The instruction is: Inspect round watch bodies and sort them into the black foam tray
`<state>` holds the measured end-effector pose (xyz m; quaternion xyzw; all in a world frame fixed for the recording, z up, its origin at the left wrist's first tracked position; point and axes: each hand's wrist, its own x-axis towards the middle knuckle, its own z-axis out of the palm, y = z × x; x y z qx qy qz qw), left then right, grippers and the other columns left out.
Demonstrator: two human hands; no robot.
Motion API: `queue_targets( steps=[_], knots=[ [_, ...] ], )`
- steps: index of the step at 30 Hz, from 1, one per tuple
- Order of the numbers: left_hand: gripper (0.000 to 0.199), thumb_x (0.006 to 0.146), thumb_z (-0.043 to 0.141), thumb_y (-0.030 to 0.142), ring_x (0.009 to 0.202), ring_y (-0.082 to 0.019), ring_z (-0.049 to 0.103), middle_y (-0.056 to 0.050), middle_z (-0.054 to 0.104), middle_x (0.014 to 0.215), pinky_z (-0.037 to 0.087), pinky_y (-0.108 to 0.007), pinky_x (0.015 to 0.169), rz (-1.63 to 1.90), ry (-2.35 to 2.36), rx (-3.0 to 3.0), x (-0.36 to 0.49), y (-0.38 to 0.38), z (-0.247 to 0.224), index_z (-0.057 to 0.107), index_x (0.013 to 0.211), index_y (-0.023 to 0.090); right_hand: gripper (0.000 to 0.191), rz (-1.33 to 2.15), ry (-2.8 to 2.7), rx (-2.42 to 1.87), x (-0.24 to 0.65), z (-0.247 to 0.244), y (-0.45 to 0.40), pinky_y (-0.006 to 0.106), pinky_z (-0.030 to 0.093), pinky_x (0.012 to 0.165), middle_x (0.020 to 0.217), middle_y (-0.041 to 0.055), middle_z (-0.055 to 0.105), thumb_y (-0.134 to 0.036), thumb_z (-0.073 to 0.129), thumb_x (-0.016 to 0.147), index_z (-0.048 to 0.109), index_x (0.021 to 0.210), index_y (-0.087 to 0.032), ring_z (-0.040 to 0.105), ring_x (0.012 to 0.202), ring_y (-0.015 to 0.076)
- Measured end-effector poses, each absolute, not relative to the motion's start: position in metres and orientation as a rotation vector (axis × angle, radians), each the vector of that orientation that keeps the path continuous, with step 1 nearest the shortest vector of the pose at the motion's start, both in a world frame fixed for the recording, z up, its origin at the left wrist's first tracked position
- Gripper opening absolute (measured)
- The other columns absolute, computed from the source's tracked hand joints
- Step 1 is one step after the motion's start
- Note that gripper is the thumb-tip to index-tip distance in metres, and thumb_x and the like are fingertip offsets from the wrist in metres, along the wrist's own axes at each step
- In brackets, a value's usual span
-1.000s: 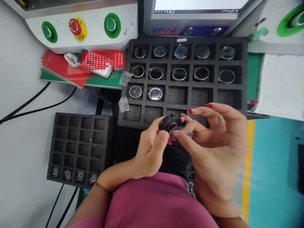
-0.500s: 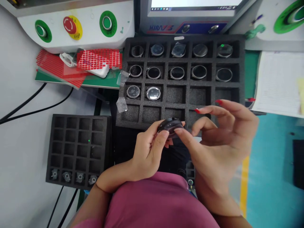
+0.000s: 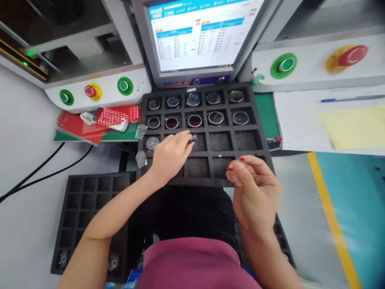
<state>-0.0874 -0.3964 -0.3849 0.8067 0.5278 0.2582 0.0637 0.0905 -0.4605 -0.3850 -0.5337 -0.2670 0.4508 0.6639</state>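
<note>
My left hand (image 3: 171, 156) reaches over the third row of the black foam tray (image 3: 197, 182), its fingers closed round a dark piece (image 3: 192, 139) that is mostly hidden. My right hand (image 3: 255, 180) hovers at the tray's front right with thumb and fingertips pinched together; what they hold, if anything, is too small to make out. Round watch faces (image 3: 195, 121) fill the two back rows of the tray. One more round face (image 3: 152, 143) sits at the left of the third row, beside my left hand.
A lower foam tray (image 3: 69, 216) is at the left. Behind the large tray stands a monitor (image 3: 195, 40). Red lined sheets (image 3: 81, 130) lie at the left, papers with a yellow sheet (image 3: 355, 126) at the right. Green buttons and red stop knobs (image 3: 90, 91) line the machine fronts.
The view has tilted up and shows more of the screen. My hands have parted: the left moved over the tray's third row, the right drew its fingers together. The round black piece is no longer between them.
</note>
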Motion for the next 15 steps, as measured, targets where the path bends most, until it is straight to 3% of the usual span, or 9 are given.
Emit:
queue_targets(
  steps=[4, 8, 11, 15],
  knots=[
    [0.027, 0.101, 0.049, 0.021, 0.072, -0.02, 0.068, -0.011, 0.078, 0.094, 0.042, -0.03, 0.06, 0.482, 1.518, 2.677, -0.072, -0.381, -0.4, 0.075, 0.098, 0.016, 0.021, 1.018, -0.579, -1.18, 0.098, -0.381, -0.46, 0.021, 0.042, 0.049, 0.064, -0.0013, 0.066, -0.029, 0.085, 0.071, 0.068, 0.069, -0.019, 0.051, 0.049, 0.0075],
    [0.024, 0.099, 0.053, 0.018, 0.07, -0.021, 0.067, -0.011, 0.077, 0.086, 0.042, -0.03, 0.058, 0.359, 1.458, 2.698, -0.066, -0.376, -0.398, 0.076, 0.094, 0.016, 0.014, 1.033, -0.568, -1.176, 0.108, -0.382, -0.462, 0.02, 0.043, 0.049, 0.068, 0.0003, 0.069, -0.025, 0.084, 0.07, 0.071, 0.067, -0.019, 0.054, 0.052, 0.0077],
    [0.016, 0.096, 0.064, 0.022, 0.078, -0.023, 0.07, -0.011, 0.079, 0.093, 0.049, -0.031, 0.064, 0.29, 1.402, 2.689, -0.069, -0.374, -0.388, 0.078, 0.094, 0.016, 0.01, 1.034, -0.559, -1.177, 0.112, -0.383, -0.464, 0.02, 0.045, 0.05, 0.072, 0.0016, 0.071, -0.022, 0.083, 0.07, 0.074, 0.066, -0.02, 0.054, 0.054, 0.0079],
    [0.019, 0.096, 0.065, 0.03, 0.097, -0.025, 0.074, -0.01, 0.081, 0.108, 0.058, -0.038, 0.087, 0.467, 1.333, 2.518, -0.073, -0.39, -0.366, 0.079, 0.103, 0.019, 0.005, 1.112, -0.597, -1.148, 0.109, -0.383, -0.466, 0.022, 0.046, 0.049, 0.078, 0.0039, 0.074, -0.022, 0.081, 0.071, 0.078, 0.067, -0.022, 0.057, 0.057, 0.0099]
  ],
)
